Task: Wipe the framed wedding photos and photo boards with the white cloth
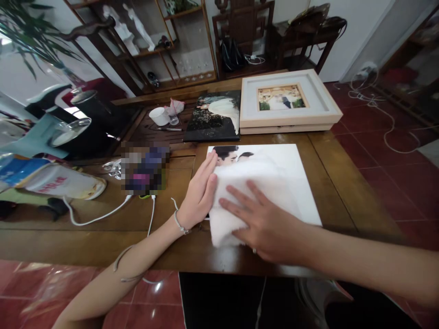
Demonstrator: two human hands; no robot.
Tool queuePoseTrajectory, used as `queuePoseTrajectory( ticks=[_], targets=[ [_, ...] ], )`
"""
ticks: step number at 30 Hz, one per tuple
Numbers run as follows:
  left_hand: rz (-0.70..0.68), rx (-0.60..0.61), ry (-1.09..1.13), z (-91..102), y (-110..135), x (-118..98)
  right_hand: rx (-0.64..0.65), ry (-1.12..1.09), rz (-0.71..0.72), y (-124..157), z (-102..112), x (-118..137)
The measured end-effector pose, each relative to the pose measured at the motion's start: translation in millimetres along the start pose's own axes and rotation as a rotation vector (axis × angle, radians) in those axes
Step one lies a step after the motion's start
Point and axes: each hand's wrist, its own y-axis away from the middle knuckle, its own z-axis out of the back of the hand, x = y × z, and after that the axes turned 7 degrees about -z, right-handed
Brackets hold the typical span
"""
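A large white photo print [291,178] with two heads at its top edge lies flat on the wooden table [343,192]. A white cloth [240,192] is spread over its near left part. My right hand [264,224] lies flat on the cloth with fingers stretched out. My left hand [200,192], fingers straight and together, rests against the print's left edge and the cloth. A bracelet circles my left wrist.
Behind the print stand a pale framed picture [288,100] and a dark photo panel [214,116]. A white cup [159,115], white cables [103,214], a lying tube-shaped package [51,178] and a blurred patch sit at the left. Red floor tiles lie to the right.
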Motion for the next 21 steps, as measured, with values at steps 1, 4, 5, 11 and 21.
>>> queuePoseTrajectory(
  ticks=[1,4,5,11,21],
  targets=[
    [-0.002,0.010,-0.002,-0.2,0.1,0.0,0.006,-0.020,0.015,5.8,1.6,5.9],
    [-0.010,0.073,-0.010,-1.6,0.8,-1.0,0.024,-0.070,-0.030,26.4,4.9,11.0],
    [-0.010,0.104,-0.018,-2.2,1.1,-1.5,0.019,-0.078,-0.070,33.4,5.0,8.2],
    [0.007,0.232,-0.092,-5.5,3.0,-1.3,-0.131,0.004,-0.268,51.7,4.4,-34.2],
    [-0.024,0.255,-0.137,-5.3,2.1,-1.1,-0.039,-0.164,-0.387,-44.4,31.8,-76.4]
  ],
)
